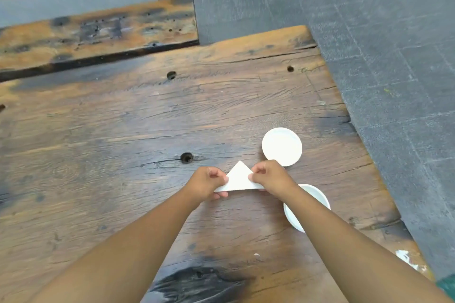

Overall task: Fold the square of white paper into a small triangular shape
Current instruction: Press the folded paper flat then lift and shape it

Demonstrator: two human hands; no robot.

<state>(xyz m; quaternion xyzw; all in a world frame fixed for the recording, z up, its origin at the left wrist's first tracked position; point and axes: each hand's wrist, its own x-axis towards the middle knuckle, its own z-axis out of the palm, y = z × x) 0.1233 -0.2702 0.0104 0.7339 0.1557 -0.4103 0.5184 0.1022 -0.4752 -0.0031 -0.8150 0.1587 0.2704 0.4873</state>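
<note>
Fingers (217, 172) of the left hand (206, 183) are curled in tight, pinching the lower left corner of the white paper (238, 178), with one finger tucked beneath that corner; over on the other side the right hand (269, 176) mirrors it, thumb and fingertips nipping the right slope of the sheet near its lower corner. The paper is a flat triangle here, peak pointing away from the person, long edge nearest them, stretched between the two hands. It sits low over the desk (123, 130), possibly resting on it, though the angle doesn't settle that. Just beyond the right hand lies a round white dish (282, 146), flat on the wood and close to the knuckles. A second white dish (317, 195) sits nearer the person, half hidden under the right forearm. Left of the paper's peak there's a dark hole (186, 157) in the worn brown boards, and a black scorched patch (197, 283) shows between the forearms. Further out, a stained wooden plank (98, 29) lies past the desk's far edge, and grey floor (394, 56) runs along the right
</note>
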